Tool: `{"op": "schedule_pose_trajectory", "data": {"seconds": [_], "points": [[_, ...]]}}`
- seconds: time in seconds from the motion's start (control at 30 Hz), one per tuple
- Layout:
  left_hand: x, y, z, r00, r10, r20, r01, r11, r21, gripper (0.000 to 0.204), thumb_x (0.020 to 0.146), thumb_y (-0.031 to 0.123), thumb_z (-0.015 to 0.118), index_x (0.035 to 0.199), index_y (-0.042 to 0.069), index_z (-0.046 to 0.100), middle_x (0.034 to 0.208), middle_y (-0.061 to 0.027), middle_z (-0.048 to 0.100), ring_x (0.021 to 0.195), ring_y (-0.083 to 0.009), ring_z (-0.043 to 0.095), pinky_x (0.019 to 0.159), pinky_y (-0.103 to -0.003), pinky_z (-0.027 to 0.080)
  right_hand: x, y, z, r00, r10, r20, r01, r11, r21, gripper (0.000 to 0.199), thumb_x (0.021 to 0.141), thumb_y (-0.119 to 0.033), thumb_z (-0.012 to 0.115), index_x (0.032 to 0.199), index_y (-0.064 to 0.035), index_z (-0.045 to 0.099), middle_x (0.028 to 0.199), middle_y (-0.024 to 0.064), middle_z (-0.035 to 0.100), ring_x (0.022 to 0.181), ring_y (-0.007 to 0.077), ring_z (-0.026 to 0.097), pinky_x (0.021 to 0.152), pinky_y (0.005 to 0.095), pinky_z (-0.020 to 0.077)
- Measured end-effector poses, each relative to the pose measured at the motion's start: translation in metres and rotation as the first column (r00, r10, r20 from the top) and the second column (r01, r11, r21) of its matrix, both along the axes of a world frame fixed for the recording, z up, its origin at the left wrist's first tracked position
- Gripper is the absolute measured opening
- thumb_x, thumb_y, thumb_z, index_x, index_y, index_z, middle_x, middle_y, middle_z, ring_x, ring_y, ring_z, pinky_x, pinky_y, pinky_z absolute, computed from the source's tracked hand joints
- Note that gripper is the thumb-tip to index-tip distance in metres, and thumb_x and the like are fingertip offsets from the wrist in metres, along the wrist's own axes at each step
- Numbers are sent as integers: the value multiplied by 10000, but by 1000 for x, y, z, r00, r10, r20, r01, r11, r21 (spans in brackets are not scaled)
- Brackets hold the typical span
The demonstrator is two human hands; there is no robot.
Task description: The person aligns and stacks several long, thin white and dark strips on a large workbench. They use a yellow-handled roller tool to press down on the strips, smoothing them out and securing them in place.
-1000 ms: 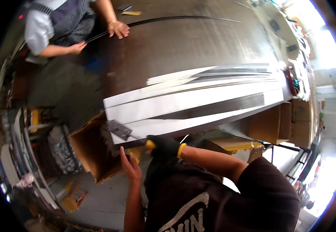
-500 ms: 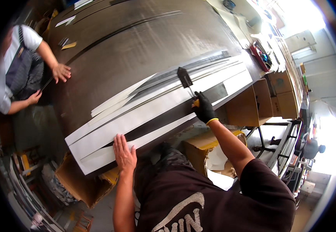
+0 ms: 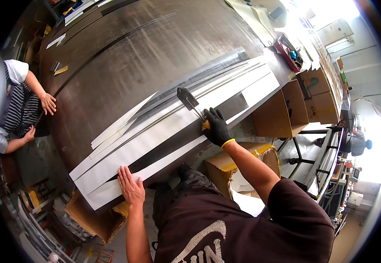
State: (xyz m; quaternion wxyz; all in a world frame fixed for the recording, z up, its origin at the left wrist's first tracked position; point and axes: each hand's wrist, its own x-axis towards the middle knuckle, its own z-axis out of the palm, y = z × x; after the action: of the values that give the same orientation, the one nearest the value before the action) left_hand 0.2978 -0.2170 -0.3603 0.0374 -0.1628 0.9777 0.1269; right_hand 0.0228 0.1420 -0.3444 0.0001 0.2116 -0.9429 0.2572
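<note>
Gripping the flat-bladed metal scraper with the yellow handle [image 3: 189, 101], your black-gloved right hand [image 3: 217, 127] is closed tight round that handle, and the blade rests on the long white paper strips [image 3: 164, 131] that lie across the near edge of the big dark metal worktable [image 3: 124, 57]. Your bare left hand [image 3: 130, 187] is spread flat, fingers apart, holding nothing and pressing down the near end of the lowest strip where it meets the table edge.

Watch the blade corner: tilt it too steeply and I judge it could dig in and tear the strip or score the dark band showing between the sheets. If your left palm eases off, the strip may creep or wrinkle under the push, and since its end overhangs the edge it could slide off toward the brown cardboard boxes [image 3: 282, 109] below. Your bare hand sits on the same strip the blade works; a slip along it would find unprotected fingers.

Counted: one scraper, one glove, two hands of yours. Broad white strips, roughly four or five, overlapping, so an exact count is unsure. Open boxes beside and under the table, at least four. One other person in a striped apron [image 3: 17, 105] stands at the far left, both hands at the table edge
</note>
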Motion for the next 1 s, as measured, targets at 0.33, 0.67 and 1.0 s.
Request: {"op": "schedule_pose_trajectory", "data": {"seconds": [0.33,0.67,1.0], "points": [[-1,0,4,1000,-4,13,3,999,41,802,1027,350,602,1646,-6,238,1708,-238,256,1580,-418,252,1289,-534,222,-7,13,-15,995,39,97,-42,999,30,780,771,-161,804,1481,-5,521,1431,248,607,1454,424,461,1253,479,319],[-2,-2,7,1000,23,-21,-20,992,127,791,1030,338,599,1639,-13,237,1705,-228,265,1582,-417,241,1302,-520,208,93,-52,25,968,18,249,31,981,-190,344,853,-175,770,1104,-23,591,930,255,693,879,466,693,726,487,552],[1,-2,-3,999,16,-42,-10,991,136,797,1010,307,625,1638,-10,250,1712,-231,251,1589,-419,228,1292,-548,200,181,-144,41,823,63,564,-104,994,40,365,950,-407,732,995,-51,662,899,186,737,846,403,725,720,483,559]]}}
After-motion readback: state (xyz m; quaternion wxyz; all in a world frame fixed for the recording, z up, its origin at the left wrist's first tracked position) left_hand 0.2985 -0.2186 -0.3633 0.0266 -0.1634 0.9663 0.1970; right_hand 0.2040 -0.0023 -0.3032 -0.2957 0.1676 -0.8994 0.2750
